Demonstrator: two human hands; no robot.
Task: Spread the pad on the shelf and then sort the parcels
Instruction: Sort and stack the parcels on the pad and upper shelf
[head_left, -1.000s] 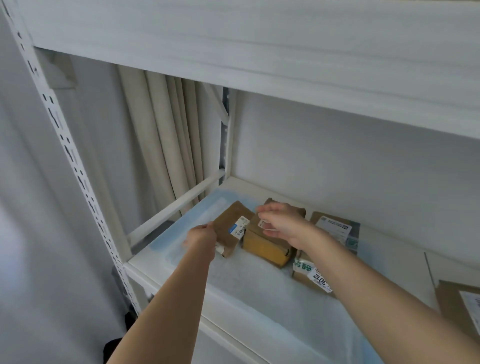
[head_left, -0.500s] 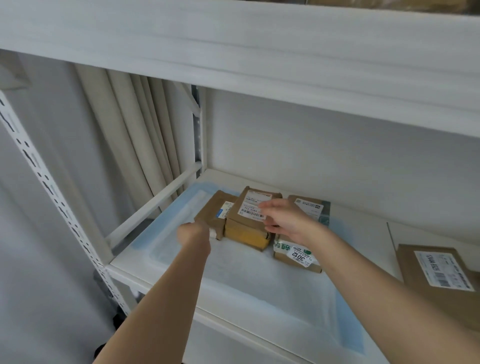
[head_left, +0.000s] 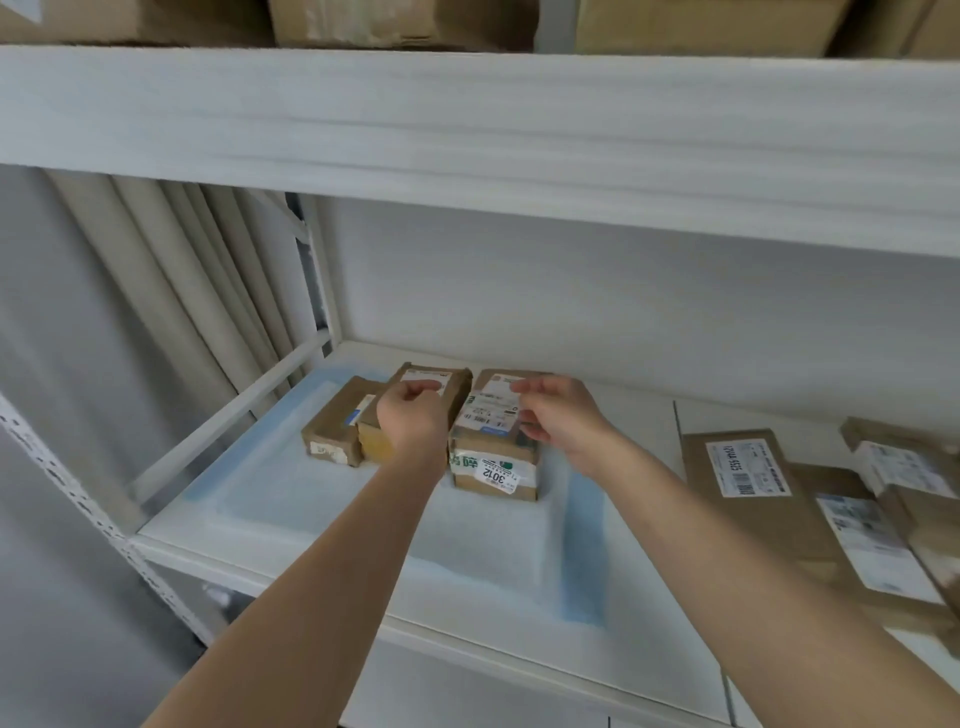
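White shelving (head_left: 467, 660) was padded; beside the 3012 parcel (head_left: 493, 441), the middle parcel (head_left: 415, 410) was gripped by the left hand (head_left: 413, 415), while the right hand (head_left: 556, 415) was held loosely open.

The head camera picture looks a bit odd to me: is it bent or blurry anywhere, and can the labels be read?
Head view: wide-angle bend curves the upper shelf; light is soft and even, without glare; the pad looks smeared; the "3012" sticker reads clearly, while finer label print is blurred; left hand and right hand are slightly soft.
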